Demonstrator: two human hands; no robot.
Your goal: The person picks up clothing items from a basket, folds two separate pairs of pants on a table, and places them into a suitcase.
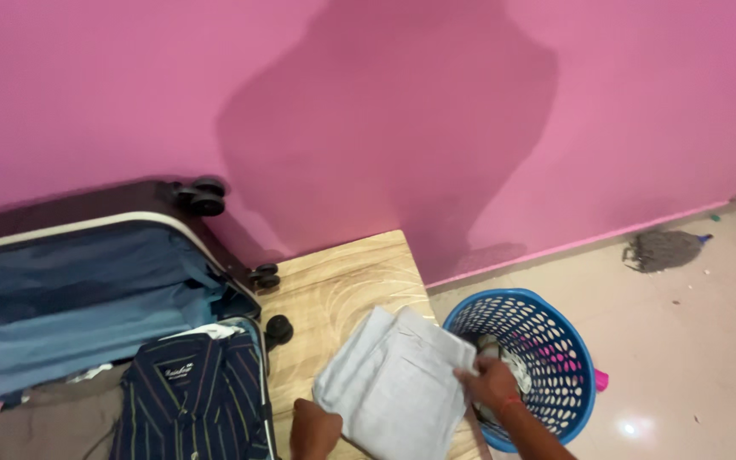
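A folded pale grey garment [398, 383] lies on a low wooden table [342, 281]. My left hand [313, 430] rests at its near left edge, fingers curled on the cloth. My right hand [491, 383] grips the garment's right corner, just above the rim of a blue laundry basket [555, 332]. An open suitcase [87, 290] with a blue lining lies to the left of the table. In its lower half sits a folded dark striped shirt [189, 400].
A pink wall runs behind the table and carries my shadow. The basket stands on a pale tiled floor and holds some cloth. A grey mop head [662, 250] lies on the floor by the wall at right.
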